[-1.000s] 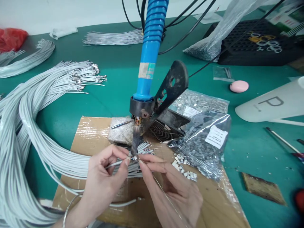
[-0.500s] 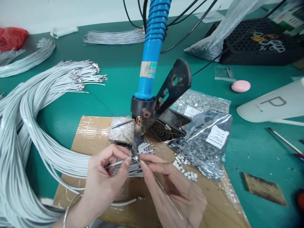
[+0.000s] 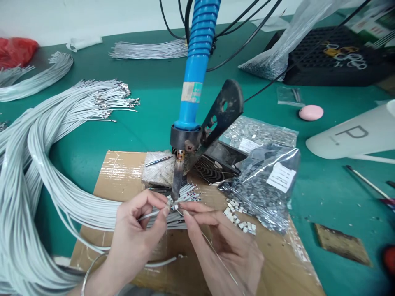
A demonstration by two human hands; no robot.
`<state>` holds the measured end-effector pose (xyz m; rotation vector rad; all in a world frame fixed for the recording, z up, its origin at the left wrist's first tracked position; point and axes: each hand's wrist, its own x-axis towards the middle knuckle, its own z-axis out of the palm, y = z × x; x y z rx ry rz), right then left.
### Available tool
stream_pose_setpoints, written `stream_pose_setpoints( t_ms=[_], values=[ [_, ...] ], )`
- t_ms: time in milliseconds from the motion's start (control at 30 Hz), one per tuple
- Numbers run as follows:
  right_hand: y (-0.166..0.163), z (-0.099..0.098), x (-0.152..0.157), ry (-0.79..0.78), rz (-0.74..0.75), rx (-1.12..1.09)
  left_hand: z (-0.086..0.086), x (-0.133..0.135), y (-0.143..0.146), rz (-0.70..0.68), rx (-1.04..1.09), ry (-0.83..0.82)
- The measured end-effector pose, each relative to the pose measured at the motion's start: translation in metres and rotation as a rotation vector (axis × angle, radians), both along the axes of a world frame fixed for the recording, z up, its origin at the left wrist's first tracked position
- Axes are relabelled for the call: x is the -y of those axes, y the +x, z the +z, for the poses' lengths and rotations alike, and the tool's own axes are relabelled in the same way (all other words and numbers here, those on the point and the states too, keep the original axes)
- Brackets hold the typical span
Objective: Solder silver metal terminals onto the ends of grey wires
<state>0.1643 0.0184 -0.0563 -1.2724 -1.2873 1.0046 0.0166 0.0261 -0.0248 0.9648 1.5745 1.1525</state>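
A soldering iron with a blue handle [image 3: 194,94] is fixed in a black metal bracket [image 3: 220,113], its dark tip [image 3: 177,181] pointing down between my hands. My left hand [image 3: 140,234] pinches the end of a white wire [image 3: 148,215] just below that tip. Between finger and thumb, my right hand [image 3: 220,242] holds a thin strand of solder wire [image 3: 219,258], its end close to the tip. A small bright piece lies at the meeting point, too small to make out. Under my hands rests a bundle of white wires [image 3: 101,213] on cardboard [image 3: 120,172].
Small white pieces [image 3: 239,218] are scattered right of my hands, by a bag of metal parts [image 3: 259,193]. A tip-cleaning block [image 3: 158,168] stands behind the left hand. At right are a white cup [image 3: 348,131], a pink egg-shaped object [image 3: 311,112] and a brown block [image 3: 342,244].
The view has shifted very slightly. Both hands keep their grips near the iron's tip, with the bright piece a touch lower relative to it.
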Motion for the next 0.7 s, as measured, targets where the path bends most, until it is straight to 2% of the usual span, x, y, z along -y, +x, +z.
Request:
stream_pose_setpoints(
  t_ms=[67,167,200,267,300,367,400,467,567,633,700],
  values=[
    [0.004,0.000,0.001,-0.036,-0.044,-0.033,0.000,0.004,0.001,0.020,0.003,-0.043],
    [0.022,-0.002,-0.001,-0.087,-0.278,-0.142,-0.003,0.010,0.000,0.019,-0.020,-0.086],
    [0.034,-0.003,-0.002,-0.115,-0.373,-0.216,-0.005,0.012,-0.001,0.020,-0.029,-0.093],
    [0.062,-0.009,-0.003,-0.146,-0.407,-0.444,-0.007,0.016,-0.004,0.012,-0.041,-0.095],
    [0.077,-0.013,-0.003,-0.200,-0.476,-0.505,-0.008,0.018,-0.006,0.000,-0.040,-0.089],
    [0.106,-0.022,-0.002,-0.363,-0.564,-0.483,-0.009,0.022,-0.009,-0.019,-0.045,-0.084],
    [0.116,-0.027,0.000,-0.368,-0.594,-0.445,-0.010,0.024,-0.011,-0.037,-0.054,-0.089],
    [0.128,-0.037,0.005,-0.389,-0.615,-0.369,-0.010,0.029,-0.013,-0.072,-0.088,-0.108],
    [0.120,-0.044,0.014,-0.352,-0.645,-0.221,-0.012,0.040,-0.015,-0.166,-0.151,-0.092],
    [0.106,-0.044,0.019,-0.296,-0.600,-0.189,-0.016,0.050,-0.019,-0.283,-0.213,-0.032],
    [0.092,-0.043,0.023,-0.302,-0.483,-0.206,-0.023,0.062,-0.026,-0.432,-0.299,0.046]
  ],
)
